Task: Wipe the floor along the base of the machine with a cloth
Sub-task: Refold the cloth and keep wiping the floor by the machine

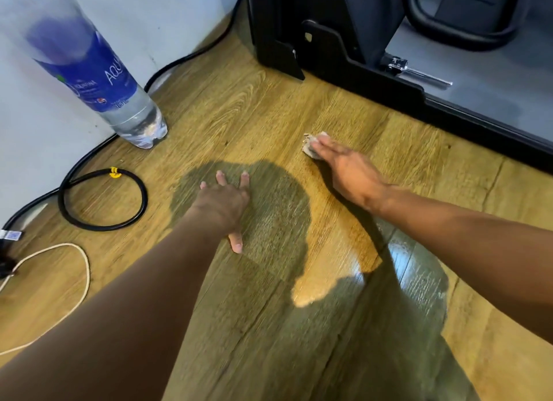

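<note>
Indoors, wood-grain floor, left hand flat (holding nothing), right hand pressing cloth flat-fingered near black machine base.

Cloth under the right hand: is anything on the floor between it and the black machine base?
Nothing visible. The pale cloth, pressed by the right hand, lies on bare wooden floor up to the black machine base. The clear plastic bottle and black cable loop sit to its left.

my view | water bottle blue label reads "aquafina", partly cut | smaller print unreadable | yellow tag on black cable unreadable
</note>
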Tool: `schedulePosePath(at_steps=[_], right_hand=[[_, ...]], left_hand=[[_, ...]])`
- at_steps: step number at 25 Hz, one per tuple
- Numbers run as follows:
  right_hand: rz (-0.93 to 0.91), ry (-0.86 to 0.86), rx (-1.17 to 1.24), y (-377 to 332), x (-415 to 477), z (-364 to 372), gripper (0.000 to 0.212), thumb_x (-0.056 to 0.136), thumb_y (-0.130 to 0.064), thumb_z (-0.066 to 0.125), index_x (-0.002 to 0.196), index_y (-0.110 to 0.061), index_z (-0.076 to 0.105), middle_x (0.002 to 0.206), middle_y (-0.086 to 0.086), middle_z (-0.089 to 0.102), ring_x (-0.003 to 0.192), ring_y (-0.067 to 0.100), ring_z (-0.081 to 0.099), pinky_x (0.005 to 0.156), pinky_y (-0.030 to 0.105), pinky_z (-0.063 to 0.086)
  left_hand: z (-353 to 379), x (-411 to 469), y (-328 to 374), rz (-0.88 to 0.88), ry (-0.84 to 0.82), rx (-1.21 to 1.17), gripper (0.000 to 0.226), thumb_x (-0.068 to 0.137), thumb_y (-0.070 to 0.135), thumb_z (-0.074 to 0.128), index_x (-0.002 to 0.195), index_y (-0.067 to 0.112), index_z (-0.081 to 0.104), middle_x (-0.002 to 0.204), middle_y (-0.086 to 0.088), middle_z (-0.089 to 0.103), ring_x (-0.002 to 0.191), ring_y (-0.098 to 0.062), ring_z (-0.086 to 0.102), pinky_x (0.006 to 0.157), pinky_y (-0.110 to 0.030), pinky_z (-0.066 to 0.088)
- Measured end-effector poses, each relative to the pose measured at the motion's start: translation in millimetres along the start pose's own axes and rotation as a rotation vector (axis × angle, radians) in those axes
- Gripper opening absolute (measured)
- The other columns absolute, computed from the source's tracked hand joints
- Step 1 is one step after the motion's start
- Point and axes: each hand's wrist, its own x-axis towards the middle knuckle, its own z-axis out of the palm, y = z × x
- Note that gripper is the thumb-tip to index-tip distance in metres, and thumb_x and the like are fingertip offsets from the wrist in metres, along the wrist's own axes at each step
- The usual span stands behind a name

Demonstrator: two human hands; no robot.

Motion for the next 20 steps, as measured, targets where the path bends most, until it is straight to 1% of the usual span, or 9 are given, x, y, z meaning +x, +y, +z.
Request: schedulePosePath(at_steps=[2,5,8,11,12,14,17,18,20], right_hand=[[-0.194,-0.087,0.045,-14,-14,15,0.085,0.079,0.015,0.04,0.148,-0.03,0.021,0.157,-0.003,0.015,0.139,0.024,0.03,0.107,0.043,0.04],[-0.462,-0.147,-0.005,-1,-18,9,0.085,0.078,0.008,0.044,0.146,-0.038,0.023,0.155,-0.011,0.019,0.134,0.011,0.035,0.097,0.016,0.038],[-0.167,-0.101,-0.092,51,36,-21,0.082,0.083,0.008,0.048,0.144,-0.041,0.025,0.154,-0.008,0.024,0.131,0.011,0.039,0.103,0.026,0.035],[0.205,0.026,-0.055,69,67,-32,0.08,0.079,0.015,0.048,0.145,-0.027,0.032,0.154,0.002,0.028,0.131,0.023,0.043,0.111,0.035,0.026],[0.203,0.034,-0.076,62,63,-28,0.082,0.077,0.017,0.048,0.145,-0.025,0.032,0.154,0.002,0.026,0.13,0.025,0.044,0.11,0.037,0.024],[0.028,-0.017,-0.127,44,39,-16,0.087,0.073,0.02,0.045,0.145,-0.027,0.031,0.156,-0.002,0.021,0.127,0.024,0.048,0.104,0.041,0.039],[-0.265,-0.125,-0.138,51,30,-24,0.088,0.074,0.018,0.046,0.144,-0.032,0.033,0.153,-0.012,0.019,0.121,0.017,0.055,0.081,0.028,0.054],[-0.265,-0.121,-0.151,62,42,-31,0.083,0.076,0.017,0.048,0.143,-0.031,0.036,0.152,-0.01,0.023,0.12,0.018,0.056,0.084,0.03,0.053],[-0.028,-0.031,-0.086,78,63,-40,0.075,0.08,0.016,0.046,0.141,-0.027,0.04,0.152,-0.003,0.031,0.129,0.021,0.047,0.107,0.036,0.038]], left_hand=[[-2,0,1,-0.004,-0.019,-0.022,0.151,0.049,0.046,0.088,0.145,0.013,-0.024,0.149,-0.034,-0.008,0.138,-0.05,0.01,0.11,-0.051,0.022],[0,2,-2,-0.009,-0.029,-0.057,0.152,0.049,0.044,0.088,0.145,0.017,-0.027,0.149,-0.033,-0.012,0.137,-0.053,0.008,0.109,-0.051,0.024],[2,2,-3,-0.014,-0.029,-0.107,0.152,0.05,0.04,0.089,0.144,0.021,-0.029,0.149,-0.029,-0.018,0.136,-0.054,0.004,0.108,-0.052,0.026],[2,2,-3,-0.021,-0.043,-0.114,0.152,0.051,0.039,0.089,0.143,0.022,-0.03,0.149,-0.029,-0.02,0.136,-0.055,0.002,0.107,-0.054,0.027],[1,2,-3,-0.024,-0.048,-0.125,0.152,0.051,0.038,0.089,0.143,0.022,-0.03,0.149,-0.029,-0.021,0.136,-0.055,0.001,0.106,-0.055,0.027],[1,1,-2,-0.027,-0.056,-0.15,0.151,0.052,0.035,0.09,0.143,0.022,-0.031,0.149,-0.029,-0.022,0.136,-0.054,-0.001,0.106,-0.056,0.027],[-1,1,-2,-0.022,-0.052,-0.146,0.151,0.054,0.034,0.09,0.143,0.021,-0.031,0.148,-0.03,-0.023,0.136,-0.055,-0.002,0.108,-0.055,0.025],[-2,1,-2,-0.021,-0.053,-0.147,0.15,0.054,0.034,0.09,0.143,0.021,-0.031,0.148,-0.03,-0.023,0.136,-0.055,-0.002,0.108,-0.055,0.025],[-2,0,-2,-0.02,-0.058,-0.15,0.15,0.055,0.034,0.089,0.143,0.02,-0.031,0.147,-0.031,-0.023,0.136,-0.055,-0.002,0.109,-0.055,0.025]])
